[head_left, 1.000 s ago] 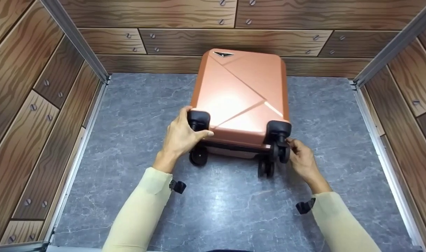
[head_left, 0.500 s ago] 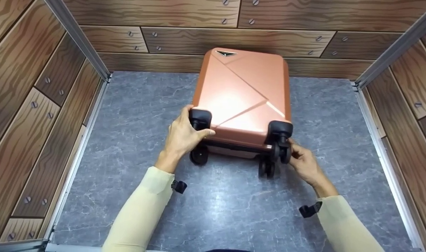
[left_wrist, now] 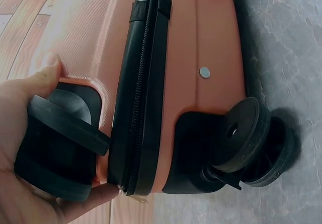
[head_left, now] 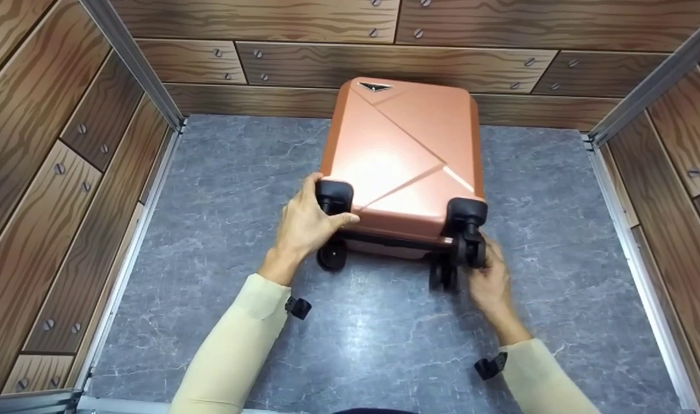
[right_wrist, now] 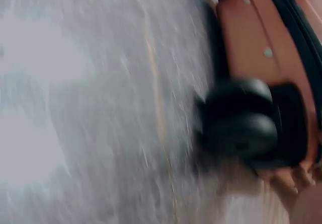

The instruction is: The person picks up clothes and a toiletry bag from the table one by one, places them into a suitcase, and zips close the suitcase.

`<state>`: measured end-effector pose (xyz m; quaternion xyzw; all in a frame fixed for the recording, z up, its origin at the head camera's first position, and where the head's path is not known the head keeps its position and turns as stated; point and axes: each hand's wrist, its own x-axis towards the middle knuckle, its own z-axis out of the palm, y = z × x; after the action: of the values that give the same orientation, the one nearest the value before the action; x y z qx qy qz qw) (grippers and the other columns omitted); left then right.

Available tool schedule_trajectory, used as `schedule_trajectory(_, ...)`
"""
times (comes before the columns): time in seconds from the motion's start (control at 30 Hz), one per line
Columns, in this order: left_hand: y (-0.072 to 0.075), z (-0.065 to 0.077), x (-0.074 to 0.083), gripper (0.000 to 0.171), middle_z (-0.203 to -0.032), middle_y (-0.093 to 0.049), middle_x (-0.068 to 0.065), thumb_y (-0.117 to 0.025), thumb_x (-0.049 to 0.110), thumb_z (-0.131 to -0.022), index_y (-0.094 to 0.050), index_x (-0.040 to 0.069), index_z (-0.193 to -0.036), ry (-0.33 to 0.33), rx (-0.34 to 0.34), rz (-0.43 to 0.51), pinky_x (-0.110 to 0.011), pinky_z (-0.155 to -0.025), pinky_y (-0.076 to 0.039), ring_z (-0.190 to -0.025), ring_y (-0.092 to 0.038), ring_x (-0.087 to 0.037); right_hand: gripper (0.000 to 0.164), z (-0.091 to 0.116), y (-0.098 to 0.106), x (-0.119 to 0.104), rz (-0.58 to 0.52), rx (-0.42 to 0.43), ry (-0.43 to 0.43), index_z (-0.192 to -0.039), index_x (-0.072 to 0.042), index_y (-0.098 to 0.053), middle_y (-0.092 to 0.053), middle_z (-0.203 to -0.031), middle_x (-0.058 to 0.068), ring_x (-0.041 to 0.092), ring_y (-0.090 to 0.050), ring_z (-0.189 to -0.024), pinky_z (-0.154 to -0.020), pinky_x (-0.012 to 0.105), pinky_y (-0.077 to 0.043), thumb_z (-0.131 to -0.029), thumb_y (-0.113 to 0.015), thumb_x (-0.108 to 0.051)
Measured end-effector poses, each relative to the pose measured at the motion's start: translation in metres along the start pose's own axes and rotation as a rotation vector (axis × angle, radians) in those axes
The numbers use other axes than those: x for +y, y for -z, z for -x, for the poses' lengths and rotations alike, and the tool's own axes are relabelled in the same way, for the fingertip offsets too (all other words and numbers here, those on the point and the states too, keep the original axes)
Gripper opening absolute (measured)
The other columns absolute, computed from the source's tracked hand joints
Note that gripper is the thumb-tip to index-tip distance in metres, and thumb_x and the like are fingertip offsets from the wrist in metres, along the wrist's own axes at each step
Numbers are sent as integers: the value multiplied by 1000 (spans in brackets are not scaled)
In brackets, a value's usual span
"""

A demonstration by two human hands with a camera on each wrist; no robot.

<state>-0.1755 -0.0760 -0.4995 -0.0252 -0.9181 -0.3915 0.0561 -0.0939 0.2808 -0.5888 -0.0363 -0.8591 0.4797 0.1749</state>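
A copper-coloured hard-shell suitcase (head_left: pixel 393 144) lies on its broad side, its wheeled end toward me. My left hand (head_left: pixel 304 227) grips the upper left corner, thumb on the end face and fingers along the side. In the left wrist view that hand curls round a black caster wheel (left_wrist: pixel 68 128); a zipper (left_wrist: pixel 137 98) runs between the shell halves. My right hand (head_left: pixel 491 284) is at the right side, its fingers partly hidden behind the upper right wheel (head_left: pixel 469 250). The right wrist view is blurred; fingertips (right_wrist: pixel 297 178) touch the shell beside a wheel (right_wrist: pixel 239 118).
The floor (head_left: pixel 241 155) is grey and marble-patterned. Wood-print panels form the back wall (head_left: pixel 304 63), left wall (head_left: pixel 57 190) and right wall (head_left: pixel 680 155), with metal rails (head_left: pixel 637 270) along the edges. The suitcase's far end is close to the back wall.
My right hand has shifted left and down, from beside the upper right wheel to partly behind it. The left hand keeps its hold; suitcase and background have drifted slightly right in view together.
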Motion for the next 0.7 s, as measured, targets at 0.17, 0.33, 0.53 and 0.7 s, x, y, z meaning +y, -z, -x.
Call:
schedule_trajectory(0.17, -5, 2, 1, 106, -120, -71, -18, -96, 60, -67, -45, 15, -149, -13, 31, 30, -51, -82, -61, -99, -72, -40, 21, 3, -5, -8, -9, 85, -73, -110, 3, -75, -70, -113, 13, 8, -60, -105, -94, 23, -45, -90, -72, 3)
schedule_trajectory(0.33, -7, 5, 0, 106, -116, -72, -20, -96, 60, -65, -47, 16, -147, 5, 64, 30, -53, -83, -60, -101, -72, -42, 18, -2, 2, -7, -67, -2, -87, -103, 6, -72, -69, -87, -15, 0, -59, -83, -77, 13, -45, -87, -65, 10)
schedule_trajectory(0.53, -2, 1, 3, 107, -122, -71, -19, -96, 59, -66, -46, 16, -149, 25, 35, 20, -53, -85, -60, -102, -72, -42, 8, -8, 12, 0, -18, -54, 14, -97, 7, -68, -69, -85, 2, -2, -56, -79, -72, 13, -44, -92, -64, 11)
schedule_trajectory(0.7, 1, -3, 9, 107, -124, -70, -17, -96, 60, -65, -46, 16, -149, 18, 15, 8, -51, -86, -60, -102, -72, -41, 11, -10, 16, 8, 7, 3, 35, -89, 5, -60, -67, -84, 2, -1, -53, -75, -69, 15, -42, -98, -65, 7)
